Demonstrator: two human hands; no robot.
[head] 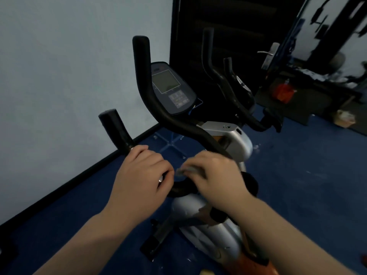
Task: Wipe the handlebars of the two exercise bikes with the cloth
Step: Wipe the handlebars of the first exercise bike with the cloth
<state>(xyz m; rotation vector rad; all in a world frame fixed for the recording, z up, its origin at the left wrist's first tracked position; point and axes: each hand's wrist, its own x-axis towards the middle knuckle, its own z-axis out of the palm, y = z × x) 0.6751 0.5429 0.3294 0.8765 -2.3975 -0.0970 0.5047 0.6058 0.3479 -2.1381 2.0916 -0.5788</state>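
A pale wall (59,76) fills the left side, meeting a blue floor (297,185) along a dark skirting. In front of it stands the near bike (234,139), silver-bodied, with black handlebars (158,108) that curve up in two horns. The left hand (143,173) grips the lower left bar, its fingers (158,167) curled tight around the tube just below the left horn. Just right of it, the right hand (216,175) presses down on the middle bend of the same bars, its fingers clamped on a small grey cloth (183,171); only a crumpled edge of the cloth shows between the two hands, lying against the bar. Behind the bars sits a console (170,88) with a greyish screen and a keypad. Further right and back stands the second bike (244,100), its dark handlebars rising before a black door (238,26). At the far right a small cardboard box (344,118) rests on the floor; what it holds cannot be told.
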